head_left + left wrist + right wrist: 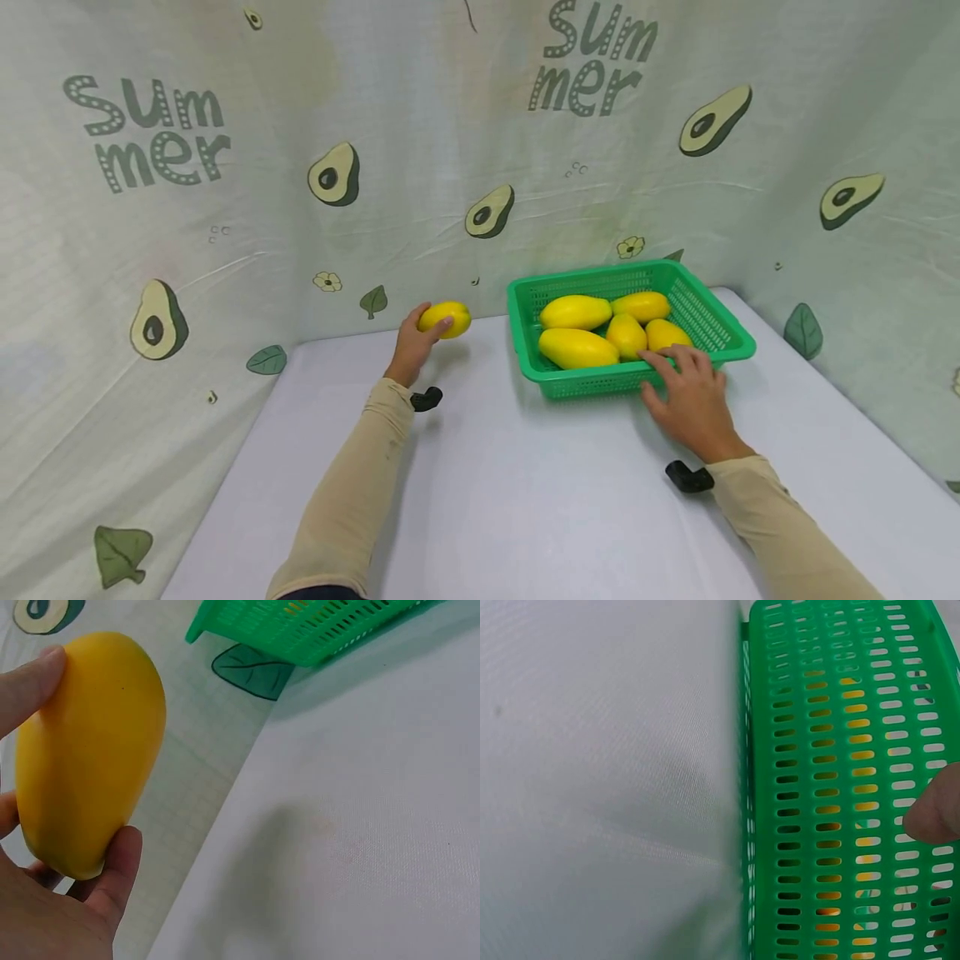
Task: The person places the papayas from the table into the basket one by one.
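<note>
My left hand [417, 343] holds a yellow mango [454, 320] above the table, left of the green basket [555, 388]. In the left wrist view the thumb presses one side of the mango [94, 750] and the fingers support its lower end. My right hand [692, 405] grips the basket's near rim toward its right end. Its fingers reach over the rim, while the thumb [936, 806] lies against the slotted outer wall in the right wrist view. Several more yellow mangoes [577, 347] lie inside the basket.
A white cloth [510, 500] covers the table. Behind it and at both sides hangs a pale curtain [420, 125] printed with avocados, leaves and lettering. The basket stands near the back edge, right of the middle. Black wrist mounts [426, 399] sit on both forearms.
</note>
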`<state>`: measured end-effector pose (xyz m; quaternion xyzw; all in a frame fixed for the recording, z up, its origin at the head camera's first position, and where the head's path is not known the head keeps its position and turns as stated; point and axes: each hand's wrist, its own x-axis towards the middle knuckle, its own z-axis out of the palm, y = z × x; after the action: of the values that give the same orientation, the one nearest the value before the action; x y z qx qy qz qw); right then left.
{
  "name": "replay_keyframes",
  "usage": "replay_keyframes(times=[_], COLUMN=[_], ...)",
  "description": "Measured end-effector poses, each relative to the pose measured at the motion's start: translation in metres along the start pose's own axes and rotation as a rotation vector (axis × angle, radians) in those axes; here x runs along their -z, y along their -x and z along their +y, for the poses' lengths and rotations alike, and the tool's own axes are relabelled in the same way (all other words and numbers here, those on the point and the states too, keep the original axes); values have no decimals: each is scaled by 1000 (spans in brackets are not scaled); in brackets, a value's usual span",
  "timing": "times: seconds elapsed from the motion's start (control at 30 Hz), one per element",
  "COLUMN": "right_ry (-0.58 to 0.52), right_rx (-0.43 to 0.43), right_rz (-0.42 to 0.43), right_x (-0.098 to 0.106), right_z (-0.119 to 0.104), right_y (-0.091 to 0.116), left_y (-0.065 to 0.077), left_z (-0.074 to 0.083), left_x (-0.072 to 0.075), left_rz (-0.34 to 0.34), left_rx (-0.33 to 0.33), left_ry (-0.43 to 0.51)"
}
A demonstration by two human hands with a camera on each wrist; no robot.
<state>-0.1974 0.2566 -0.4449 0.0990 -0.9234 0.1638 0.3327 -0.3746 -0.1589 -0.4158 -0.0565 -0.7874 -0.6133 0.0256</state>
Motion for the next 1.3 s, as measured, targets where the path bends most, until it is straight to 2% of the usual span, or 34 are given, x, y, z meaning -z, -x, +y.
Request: replay_keyframes(times=[0.6, 0.9, 1.07, 1.3], right_ry=[1, -5, -7, -9], right_rx=[-9, -4, -2, 1], right_rz=[-6, 1, 2, 2], right_x=[-2, -2, -2, -2], right_z=[3, 4, 3, 3], right_y=[1, 2, 1, 0], left_y=[3, 3, 6, 7], left_z=[12, 16, 26, 36], left_x=[1, 1, 2, -1], left_rz=[-85, -129, -173, -185], left_rx=[-27, -45, -68, -89], left_ry=[15, -8, -6, -34])
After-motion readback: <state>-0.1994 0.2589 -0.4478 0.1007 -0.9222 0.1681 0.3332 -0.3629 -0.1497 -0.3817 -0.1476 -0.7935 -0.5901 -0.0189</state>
